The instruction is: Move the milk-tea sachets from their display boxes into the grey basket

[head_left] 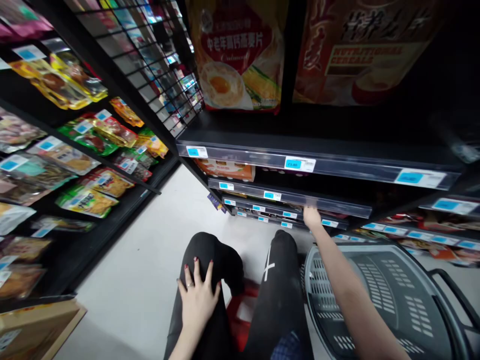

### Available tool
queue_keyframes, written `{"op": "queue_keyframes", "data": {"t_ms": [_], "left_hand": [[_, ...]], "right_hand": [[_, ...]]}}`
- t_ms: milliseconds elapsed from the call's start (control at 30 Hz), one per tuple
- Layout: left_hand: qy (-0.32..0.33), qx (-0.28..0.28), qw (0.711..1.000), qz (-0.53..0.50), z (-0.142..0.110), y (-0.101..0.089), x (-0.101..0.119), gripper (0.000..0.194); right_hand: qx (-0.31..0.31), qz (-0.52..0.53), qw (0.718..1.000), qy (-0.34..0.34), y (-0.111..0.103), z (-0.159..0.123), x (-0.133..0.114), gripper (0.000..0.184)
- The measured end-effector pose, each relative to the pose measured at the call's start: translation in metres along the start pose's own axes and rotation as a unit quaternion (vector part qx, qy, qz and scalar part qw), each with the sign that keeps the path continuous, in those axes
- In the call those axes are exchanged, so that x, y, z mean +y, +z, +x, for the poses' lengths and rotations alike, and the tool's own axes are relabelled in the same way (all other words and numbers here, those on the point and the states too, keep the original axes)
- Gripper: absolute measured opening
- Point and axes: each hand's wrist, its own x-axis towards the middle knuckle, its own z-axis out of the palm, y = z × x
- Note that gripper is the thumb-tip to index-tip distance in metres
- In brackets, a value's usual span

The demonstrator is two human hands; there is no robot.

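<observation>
Shelf rail (249,191) with price labels, ahead and to the left of the gray basket (401,305), meets my right hand (312,218). Those fingertips are lost behind its edge, so I cannot tell whether they grip or merely touch. My left hand (198,300), well left of the basket, lies open on my knee (202,247), fingers spread, dark red nails and a ring showing.

My right forearm passes over the basket's near-left part; a sideways swing of the elbow could knock its rim. Leaning hard on the rail could make my fingers slip, or work the clear strip loose, since so little of my hand seems to be on it. Rising suddenly could bring my head against the upper shelf (315,125), beyond the basket, where an oatmeal packet (240,55) and a cereal packet (360,55) stand.

Dark shadow hides most goods on the lower shelves. Small label print is unreadable. The basket's near end is cut off, and my legs cover much of something red (239,334) to its left.
</observation>
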Motion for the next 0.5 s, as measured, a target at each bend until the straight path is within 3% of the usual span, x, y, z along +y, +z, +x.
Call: {"op": "queue_keyframes", "data": {"t_ms": [100, 233, 500], "left_hand": [[-0.017, -0.011, 1.0, 0.009, -0.002, 0.004, -0.004, 0.057], [-0.04, -0.026, 0.999, 0.023, -0.002, 0.006, -0.008, 0.061], [-0.04, -0.038, 0.998, 0.0, 0.005, 0.002, -0.002, 0.059]], "right_hand": [[-0.004, -0.041, 0.999, -0.021, -0.003, 0.026, 0.008, 0.038], [0.0, -0.083, 0.995, -0.05, 0.003, 0.04, 0.012, 0.037], [-0.025, -0.104, 0.986, -0.125, -0.004, 0.02, 0.025, 0.043]]}}
